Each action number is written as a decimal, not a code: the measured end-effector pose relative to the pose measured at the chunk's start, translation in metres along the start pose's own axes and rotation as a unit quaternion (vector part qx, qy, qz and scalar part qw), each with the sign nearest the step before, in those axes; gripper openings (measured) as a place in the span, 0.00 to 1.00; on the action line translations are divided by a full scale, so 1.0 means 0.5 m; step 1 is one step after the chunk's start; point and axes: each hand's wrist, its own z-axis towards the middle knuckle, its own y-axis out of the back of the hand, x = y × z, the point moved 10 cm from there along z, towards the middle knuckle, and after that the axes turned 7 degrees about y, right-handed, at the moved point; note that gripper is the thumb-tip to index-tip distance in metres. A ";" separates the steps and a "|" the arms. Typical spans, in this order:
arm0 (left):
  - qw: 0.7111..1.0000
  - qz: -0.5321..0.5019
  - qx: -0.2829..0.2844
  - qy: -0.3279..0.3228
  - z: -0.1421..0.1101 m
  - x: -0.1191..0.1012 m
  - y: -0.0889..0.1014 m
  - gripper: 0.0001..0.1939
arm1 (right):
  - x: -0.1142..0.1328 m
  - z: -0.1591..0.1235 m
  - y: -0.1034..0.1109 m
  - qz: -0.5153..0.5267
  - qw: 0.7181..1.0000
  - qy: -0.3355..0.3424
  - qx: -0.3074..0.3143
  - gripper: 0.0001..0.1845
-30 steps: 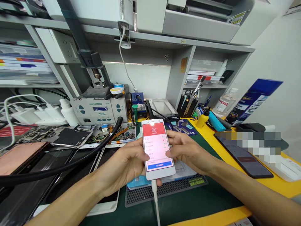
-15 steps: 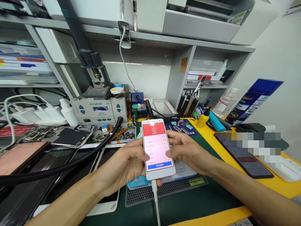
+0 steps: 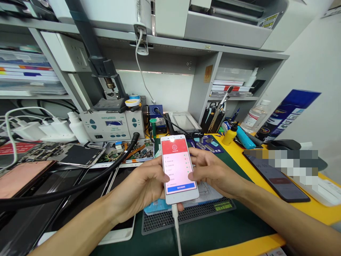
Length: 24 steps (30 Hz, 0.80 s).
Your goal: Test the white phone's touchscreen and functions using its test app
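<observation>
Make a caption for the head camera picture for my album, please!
Left hand and right hand hold a white phone, cable plugged in, above a green mat.

1. Light: bright, cool white, fairly even over the green mat (image 3: 226, 224).
2. Shade: soft, deepest inside the recesses of the grey shelf (image 3: 199, 92).
3. Glare: one white spot, far end of the white phone (image 3: 178, 169); screen lit, its lettering too small to read.
4. Distortion: wide-angle; spray can (image 3: 287, 115) stretched, slanting, at right.
5. Mosaic patch (image 3: 293, 167): right, partly masking a dark phone (image 3: 277, 181).
</observation>
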 end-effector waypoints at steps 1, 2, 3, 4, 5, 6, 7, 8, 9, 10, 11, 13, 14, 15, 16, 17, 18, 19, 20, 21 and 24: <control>1.000 0.000 -0.001 0.000 0.000 0.000 0.000 0.28 | 0.000 0.000 0.000 0.000 1.000 -0.001 0.001 0.34; 1.000 -0.001 -0.003 0.001 0.001 0.001 0.001 0.28 | 0.000 0.000 -0.001 0.000 1.000 -0.001 0.002 0.34; 1.000 -0.001 -0.005 0.001 0.001 0.001 0.002 0.28 | 0.000 0.000 -0.001 0.000 1.000 0.000 0.002 0.34; 1.000 -0.002 -0.005 0.000 0.000 0.001 0.002 0.28 | 0.000 0.000 0.000 0.001 1.000 0.001 0.002 0.34; 1.000 -0.002 -0.005 0.000 0.000 0.001 0.002 0.28 | 0.000 0.000 0.000 0.001 1.000 0.001 0.003 0.34; 1.000 -0.002 -0.004 0.000 0.000 0.001 0.001 0.27 | 0.000 0.000 0.000 0.002 1.000 0.002 0.002 0.34; 1.000 -0.003 -0.003 0.000 -0.001 0.001 0.001 0.27 | 0.000 -0.001 0.000 0.002 1.000 0.002 0.003 0.34; 1.000 -0.002 -0.002 0.000 -0.001 0.001 0.001 0.27 | 0.000 -0.001 0.000 0.003 1.000 0.002 0.003 0.34; 1.000 -0.002 -0.002 0.000 -0.002 0.001 0.001 0.27 | 0.000 0.000 -0.001 0.003 1.000 0.002 0.004 0.33; 1.000 -0.002 -0.002 0.000 -0.002 0.002 0.001 0.27 | 0.000 0.000 -0.001 0.003 1.000 0.002 0.004 0.33; 1.000 -0.001 -0.002 0.000 -0.002 0.002 0.001 0.27 | 0.000 0.000 -0.001 0.004 1.000 0.002 0.003 0.33; 1.000 -0.001 -0.003 0.001 -0.001 0.002 0.001 0.28 | 0.001 0.000 -0.002 0.004 1.000 0.002 0.002 0.33; 1.000 -0.001 -0.003 0.001 0.000 0.002 0.001 0.28 | 0.001 0.000 -0.002 0.005 1.000 0.003 0.001 0.33; 1.000 -0.001 -0.003 0.000 0.001 0.002 0.002 0.28 | 0.001 0.000 -0.002 0.005 1.000 0.004 0.001 0.33; 1.000 -0.003 -0.003 0.000 0.001 0.002 0.002 0.28 | 0.001 0.000 -0.002 0.005 1.000 0.004 0.000 0.32; 1.000 -0.003 -0.001 -0.001 0.001 0.002 0.002 0.28 | 0.001 0.000 -0.001 0.005 1.000 0.005 0.000 0.32; 1.000 -0.004 0.000 -0.002 0.001 0.002 0.002 0.28 | 0.001 0.000 -0.001 0.005 1.000 0.006 0.000 0.32; 1.000 -0.005 0.002 -0.002 0.001 0.002 0.002 0.29 | 0.001 0.000 -0.001 0.005 1.000 0.006 0.000 0.32; 1.000 -0.005 0.002 -0.001 0.000 0.002 0.002 0.28 | 0.001 0.000 0.000 0.005 1.000 0.006 0.000 0.33; 1.000 -0.004 0.003 -0.001 -0.001 0.003 0.002 0.28 | 0.001 0.000 -0.001 0.005 1.000 0.006 0.001 0.33; 1.000 0.004 0.005 -0.003 -0.003 0.002 0.000 0.28 | 0.003 0.000 -0.001 0.003 1.000 0.007 0.003 0.34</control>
